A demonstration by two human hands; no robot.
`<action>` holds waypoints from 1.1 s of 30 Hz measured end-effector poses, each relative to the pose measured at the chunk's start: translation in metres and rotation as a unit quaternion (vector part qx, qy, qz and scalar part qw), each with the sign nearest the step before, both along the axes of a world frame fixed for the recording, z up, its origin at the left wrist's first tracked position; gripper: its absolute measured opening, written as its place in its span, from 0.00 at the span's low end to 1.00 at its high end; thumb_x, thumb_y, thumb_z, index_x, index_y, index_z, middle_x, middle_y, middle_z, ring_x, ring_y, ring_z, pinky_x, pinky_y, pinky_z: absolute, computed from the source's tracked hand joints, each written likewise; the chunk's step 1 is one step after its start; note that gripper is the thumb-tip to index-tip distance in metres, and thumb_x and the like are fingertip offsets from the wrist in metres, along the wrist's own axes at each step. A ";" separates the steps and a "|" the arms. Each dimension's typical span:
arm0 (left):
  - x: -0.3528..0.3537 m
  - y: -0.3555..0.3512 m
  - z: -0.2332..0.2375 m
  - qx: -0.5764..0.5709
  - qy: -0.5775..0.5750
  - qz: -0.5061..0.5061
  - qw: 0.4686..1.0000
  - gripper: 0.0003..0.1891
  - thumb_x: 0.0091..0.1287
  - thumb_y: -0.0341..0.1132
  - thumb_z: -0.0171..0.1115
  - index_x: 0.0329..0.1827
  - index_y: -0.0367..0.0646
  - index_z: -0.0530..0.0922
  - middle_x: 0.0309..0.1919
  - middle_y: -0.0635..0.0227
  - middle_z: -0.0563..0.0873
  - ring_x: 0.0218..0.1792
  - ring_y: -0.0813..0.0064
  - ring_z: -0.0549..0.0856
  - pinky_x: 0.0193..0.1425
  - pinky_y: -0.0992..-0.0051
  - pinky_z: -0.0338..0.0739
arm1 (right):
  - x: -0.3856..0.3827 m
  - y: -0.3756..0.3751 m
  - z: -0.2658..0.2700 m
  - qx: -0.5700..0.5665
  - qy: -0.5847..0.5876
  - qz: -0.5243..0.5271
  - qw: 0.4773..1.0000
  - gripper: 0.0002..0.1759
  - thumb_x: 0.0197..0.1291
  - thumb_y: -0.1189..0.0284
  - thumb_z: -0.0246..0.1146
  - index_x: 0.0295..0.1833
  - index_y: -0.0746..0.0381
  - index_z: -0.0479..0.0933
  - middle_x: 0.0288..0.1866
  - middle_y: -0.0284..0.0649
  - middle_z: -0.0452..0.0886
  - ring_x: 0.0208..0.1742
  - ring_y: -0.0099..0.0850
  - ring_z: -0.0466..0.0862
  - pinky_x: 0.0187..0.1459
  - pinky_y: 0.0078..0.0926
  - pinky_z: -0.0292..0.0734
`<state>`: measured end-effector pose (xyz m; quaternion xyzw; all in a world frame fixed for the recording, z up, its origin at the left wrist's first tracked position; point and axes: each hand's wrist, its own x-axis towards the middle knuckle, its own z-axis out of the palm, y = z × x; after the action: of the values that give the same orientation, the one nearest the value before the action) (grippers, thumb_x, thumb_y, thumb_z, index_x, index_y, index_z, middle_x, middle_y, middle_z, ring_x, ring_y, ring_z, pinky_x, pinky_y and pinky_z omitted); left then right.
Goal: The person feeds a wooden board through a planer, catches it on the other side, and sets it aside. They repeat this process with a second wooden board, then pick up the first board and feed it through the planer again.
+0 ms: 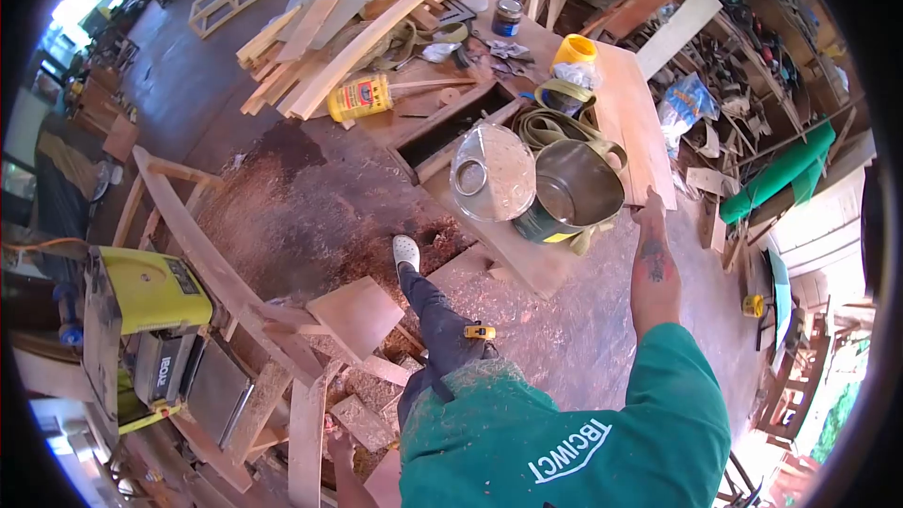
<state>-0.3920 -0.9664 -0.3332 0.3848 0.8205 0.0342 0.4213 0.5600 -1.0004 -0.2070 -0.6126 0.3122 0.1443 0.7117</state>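
At the bench's near corner, R hand [649,216] is stretched fwd, arm nearly straight, green sleeve down to mid-forearm, tattooed wrist and back of hand facing the cam. Fingers [648,198] look extended & held together, tips at the edge of the plywood sheet [642,122]; whether they touch it I can't tell. Nothing shows clamped in them.

Just left of those fingers stands the open metal can [574,190], upright, empty-looking inside. Its lid [492,172] leans on the can's far-left side, well left of the fingertips. Beyond the fingers: a coil of webbing strap [557,124], then a yellow tub [575,49]. Far left of them, a yellow glue bottle [360,97] lies on its side by a pile of curved wood strips [367,28].

L hand [340,447] is low at the frame bottom, arm dropped by the hip, right beside an upright-ish plank [306,437]. Mostly hidden; can't tell if its fingers are apart or closed, or if they grip the plank. Left of them sits a green/yellow bench machine [155,306] w/ offcuts & sawdust around. Tape measure [480,331] is clipped at the waist, between both hands.
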 end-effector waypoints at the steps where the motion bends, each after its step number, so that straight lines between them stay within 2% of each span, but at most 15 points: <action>1: 0.026 0.001 0.030 -0.012 -0.020 0.042 0.999 0.14 0.57 0.37 0.62 0.40 0.36 0.74 0.26 0.61 0.80 0.22 0.70 0.79 0.25 0.71 0.74 | 0.002 -0.002 0.007 0.002 0.030 0.000 1.000 0.17 0.59 0.59 0.58 0.49 0.58 0.71 0.40 0.37 0.76 0.39 0.37 0.77 0.33 0.37 0.72; 2: 0.065 0.006 0.076 -0.023 -0.037 0.084 0.996 0.14 0.57 0.36 0.62 0.40 0.36 0.74 0.26 0.61 0.80 0.23 0.71 0.79 0.24 0.71 0.73 | 0.017 -0.018 -0.011 0.004 0.029 0.008 1.000 0.17 0.59 0.59 0.58 0.49 0.58 0.71 0.40 0.37 0.76 0.39 0.37 0.77 0.33 0.37 0.72; 3: 0.077 0.006 0.084 -0.043 -0.030 0.098 0.994 0.15 0.57 0.37 0.63 0.41 0.35 0.74 0.28 0.59 0.81 0.30 0.66 0.81 0.36 0.68 0.75 | 0.044 -0.041 -0.045 0.005 0.021 0.077 0.997 0.17 0.58 0.59 0.58 0.49 0.57 0.71 0.40 0.37 0.77 0.38 0.36 0.78 0.33 0.36 0.72; 5: 0.048 -0.011 0.026 -0.048 -0.023 0.074 0.996 0.17 0.57 0.38 0.63 0.43 0.34 0.75 0.31 0.58 0.82 0.34 0.64 0.81 0.40 0.68 0.75 | 0.057 -0.041 -0.057 0.008 0.007 0.156 0.988 0.17 0.58 0.59 0.58 0.49 0.57 0.71 0.40 0.37 0.77 0.38 0.36 0.78 0.33 0.36 0.73; 8: 0.051 -0.023 0.019 -0.069 -0.012 0.030 0.997 0.21 0.56 0.41 0.64 0.47 0.34 0.74 0.39 0.53 0.82 0.41 0.60 0.82 0.46 0.67 0.74 | 0.037 -0.025 -0.021 0.083 0.008 0.069 0.994 0.18 0.58 0.59 0.59 0.50 0.56 0.71 0.40 0.36 0.78 0.39 0.36 0.79 0.32 0.35 0.75; 11: 0.043 -0.016 0.006 -0.087 0.017 -0.030 0.996 0.22 0.55 0.42 0.65 0.47 0.34 0.75 0.42 0.51 0.82 0.44 0.58 0.81 0.48 0.66 0.74 | 0.030 -0.016 0.026 0.182 -0.046 -0.008 0.982 0.19 0.57 0.62 0.60 0.51 0.58 0.71 0.47 0.41 0.77 0.46 0.39 0.79 0.41 0.40 0.78; 16: 0.040 0.019 0.011 -0.049 -0.006 -0.087 0.995 0.25 0.54 0.42 0.65 0.51 0.35 0.73 0.42 0.49 0.81 0.45 0.57 0.80 0.49 0.65 0.73 | 0.030 -0.015 0.079 0.189 -0.128 0.037 0.973 0.21 0.56 0.63 0.62 0.53 0.61 0.69 0.49 0.43 0.76 0.48 0.42 0.78 0.45 0.44 0.78; 19: 0.091 0.058 0.092 -0.021 0.015 -0.118 0.993 0.26 0.54 0.41 0.65 0.51 0.33 0.72 0.40 0.49 0.81 0.44 0.57 0.81 0.48 0.65 0.73 | 0.048 -0.012 0.095 0.197 -0.223 0.050 0.953 0.23 0.57 0.66 0.60 0.56 0.64 0.67 0.50 0.45 0.75 0.49 0.44 0.77 0.43 0.48 0.79; 20: 0.089 0.065 0.087 -0.017 0.012 -0.117 0.993 0.26 0.54 0.41 0.65 0.51 0.33 0.72 0.40 0.49 0.81 0.44 0.57 0.81 0.48 0.65 0.73 | 0.066 -0.014 0.096 0.205 -0.251 0.095 0.941 0.21 0.58 0.69 0.57 0.56 0.64 0.66 0.50 0.46 0.75 0.48 0.46 0.78 0.40 0.48 0.80; 22: 0.080 0.077 0.078 0.019 0.067 -0.190 0.979 0.25 0.54 0.41 0.65 0.50 0.31 0.72 0.37 0.51 0.82 0.40 0.59 0.82 0.46 0.67 0.74 | 0.092 -0.002 0.118 0.203 -0.244 0.043 0.947 0.20 0.57 0.71 0.54 0.55 0.66 0.66 0.49 0.47 0.76 0.45 0.46 0.80 0.38 0.47 0.81; 23: 0.098 0.084 0.107 0.013 0.031 -0.152 0.988 0.26 0.55 0.41 0.65 0.49 0.29 0.72 0.38 0.52 0.82 0.40 0.62 0.82 0.45 0.68 0.74 | 0.074 0.014 0.155 0.174 -0.267 0.022 0.948 0.21 0.55 0.73 0.53 0.54 0.69 0.65 0.47 0.48 0.76 0.42 0.47 0.80 0.36 0.48 0.81; 25: 0.091 0.087 0.095 0.036 0.004 -0.132 0.991 0.25 0.55 0.41 0.65 0.48 0.30 0.72 0.37 0.53 0.82 0.39 0.63 0.82 0.44 0.69 0.74 | 0.056 0.027 0.206 0.236 -0.277 0.036 0.931 0.22 0.53 0.72 0.55 0.52 0.72 0.66 0.47 0.49 0.76 0.41 0.46 0.80 0.38 0.45 0.80; 30: 0.100 0.085 0.079 0.081 -0.044 -0.093 0.991 0.20 0.55 0.40 0.64 0.46 0.35 0.75 0.35 0.55 0.83 0.37 0.65 0.82 0.43 0.70 0.74 | 0.027 0.042 0.283 0.097 -0.384 -0.042 0.917 0.21 0.48 0.73 0.61 0.48 0.71 0.69 0.46 0.47 0.75 0.41 0.40 0.80 0.45 0.37 0.78; 32: 0.116 0.086 0.077 0.172 -0.067 -0.190 0.964 0.19 0.55 0.40 0.64 0.45 0.37 0.76 0.34 0.56 0.82 0.35 0.65 0.81 0.42 0.70 0.74 | 0.021 0.031 0.304 0.077 -0.412 -0.091 0.903 0.20 0.45 0.74 0.66 0.43 0.74 0.70 0.41 0.49 0.75 0.38 0.43 0.80 0.39 0.42 0.80; 33: 0.141 0.092 0.106 0.169 -0.126 -0.182 0.961 0.19 0.55 0.40 0.63 0.45 0.37 0.76 0.34 0.53 0.82 0.34 0.64 0.81 0.40 0.70 0.75 | -0.001 0.035 0.323 0.091 -0.404 -0.127 0.901 0.21 0.44 0.74 0.68 0.41 0.76 0.71 0.40 0.50 0.75 0.37 0.42 0.81 0.37 0.42 0.81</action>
<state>-0.2514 -0.8747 -0.2276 0.5854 0.6594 0.1434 0.4493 0.5594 -0.9658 0.1160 -0.5064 0.0579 -0.1794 0.8414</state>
